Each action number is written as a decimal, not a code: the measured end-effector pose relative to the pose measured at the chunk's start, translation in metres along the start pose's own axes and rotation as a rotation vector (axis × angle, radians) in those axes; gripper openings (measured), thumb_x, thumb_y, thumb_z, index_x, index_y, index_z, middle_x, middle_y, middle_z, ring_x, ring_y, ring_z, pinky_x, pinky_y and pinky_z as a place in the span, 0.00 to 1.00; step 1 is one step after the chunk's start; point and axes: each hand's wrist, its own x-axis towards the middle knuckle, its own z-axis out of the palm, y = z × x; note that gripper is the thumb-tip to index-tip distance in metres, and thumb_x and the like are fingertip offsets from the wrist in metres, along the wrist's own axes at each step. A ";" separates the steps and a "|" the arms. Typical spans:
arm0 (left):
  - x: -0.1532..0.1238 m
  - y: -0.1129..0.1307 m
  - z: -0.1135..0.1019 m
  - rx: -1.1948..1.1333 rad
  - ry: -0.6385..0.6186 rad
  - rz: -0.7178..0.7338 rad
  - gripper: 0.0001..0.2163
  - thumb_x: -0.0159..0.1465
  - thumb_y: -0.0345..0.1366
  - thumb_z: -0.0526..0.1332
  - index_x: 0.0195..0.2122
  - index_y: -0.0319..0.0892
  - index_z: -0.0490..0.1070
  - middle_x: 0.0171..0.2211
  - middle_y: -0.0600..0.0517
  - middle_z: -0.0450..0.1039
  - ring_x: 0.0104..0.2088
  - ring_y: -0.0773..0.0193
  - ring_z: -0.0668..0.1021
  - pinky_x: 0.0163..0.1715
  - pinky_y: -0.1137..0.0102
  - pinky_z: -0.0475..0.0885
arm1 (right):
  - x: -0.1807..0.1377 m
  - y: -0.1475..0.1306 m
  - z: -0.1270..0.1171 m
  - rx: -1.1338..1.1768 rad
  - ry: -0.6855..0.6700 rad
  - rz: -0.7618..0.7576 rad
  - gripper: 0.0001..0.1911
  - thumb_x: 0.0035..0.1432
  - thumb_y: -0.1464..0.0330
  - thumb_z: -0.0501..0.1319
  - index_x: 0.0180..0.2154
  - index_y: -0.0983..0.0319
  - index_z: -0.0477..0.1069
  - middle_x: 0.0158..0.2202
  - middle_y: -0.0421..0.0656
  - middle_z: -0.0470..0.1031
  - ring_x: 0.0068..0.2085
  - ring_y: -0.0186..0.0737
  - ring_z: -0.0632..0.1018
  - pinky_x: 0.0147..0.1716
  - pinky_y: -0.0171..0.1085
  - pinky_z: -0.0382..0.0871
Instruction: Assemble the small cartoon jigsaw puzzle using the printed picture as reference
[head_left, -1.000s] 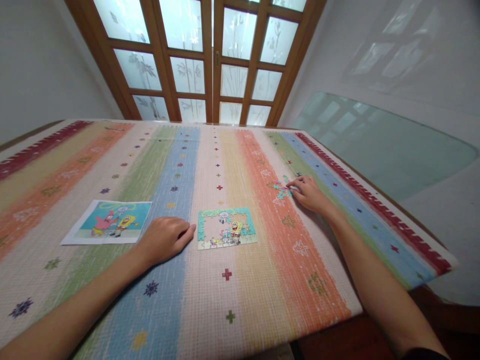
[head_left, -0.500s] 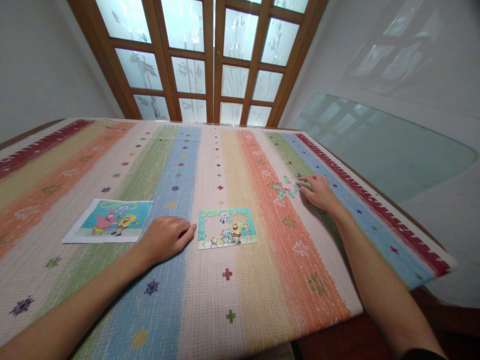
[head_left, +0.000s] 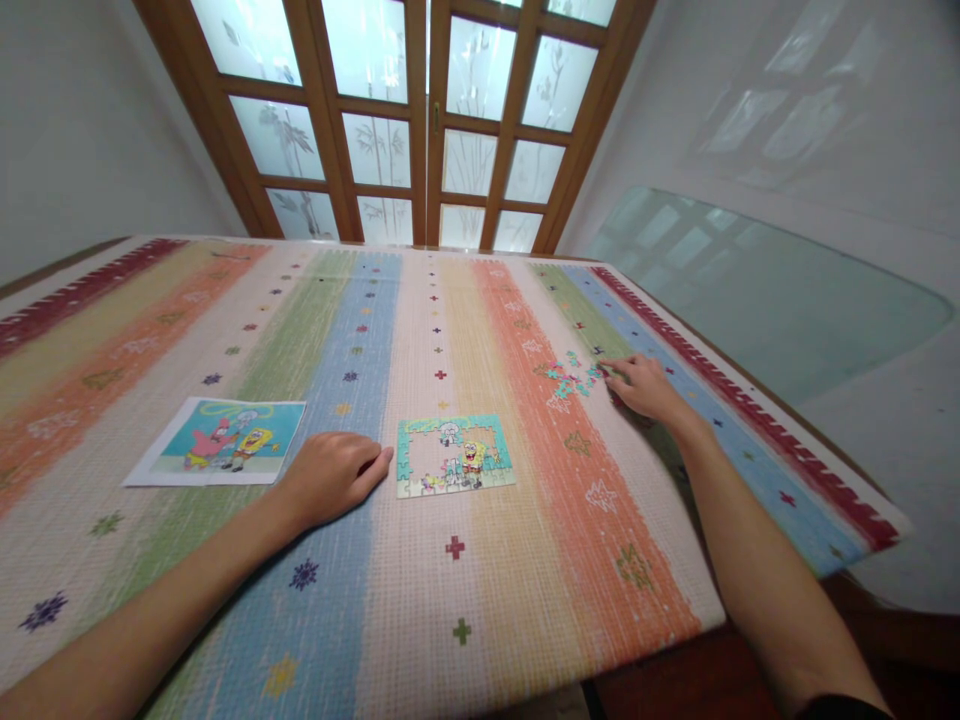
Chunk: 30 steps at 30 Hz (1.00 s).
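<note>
My left hand [head_left: 337,480] rests on the tablecloth with its fingers curled in and the thumb towards the puzzle; nothing shows in it. Just right of it lies a partly assembled jigsaw puzzle [head_left: 491,465] with cartoon figures. Its border is joined, and bare gaps show inside, mostly at the left and centre. Farther right, my right hand [head_left: 643,387] reaches over the right edge of a small heap of loose puzzle pieces [head_left: 571,376]. Its index finger is stretched out, with the thumb a little apart below. Fingertips hide some pieces, and no piece is plainly held.
A printed picture [head_left: 225,440] of the cartoon lies on the left, partly behind my left wrist. The striped tablecloth [head_left: 420,620] covers the table. Beyond the far edge stand wooden doors [head_left: 427,180] with frosted panes, and a pale wall is on the right.
My right hand has shifted slightly at the heap, its fingers lower and a little right. My left hand, the puzzle and the printed picture have stayed put.
</note>
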 end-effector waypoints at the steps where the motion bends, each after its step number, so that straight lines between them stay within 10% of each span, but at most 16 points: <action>1: 0.000 0.000 0.000 0.006 -0.002 0.001 0.24 0.73 0.42 0.48 0.20 0.42 0.67 0.18 0.50 0.69 0.20 0.64 0.69 0.25 0.67 0.55 | 0.000 0.000 0.000 -0.001 -0.009 -0.008 0.21 0.62 0.64 0.54 0.52 0.58 0.78 0.42 0.54 0.79 0.48 0.60 0.76 0.51 0.59 0.67; 30: -0.001 0.000 0.000 0.006 0.011 0.003 0.24 0.73 0.42 0.47 0.19 0.42 0.67 0.18 0.50 0.69 0.20 0.63 0.69 0.25 0.67 0.56 | -0.001 -0.006 -0.014 0.108 -0.017 -0.067 0.15 0.59 0.56 0.59 0.34 0.58 0.79 0.35 0.51 0.78 0.40 0.54 0.77 0.45 0.52 0.72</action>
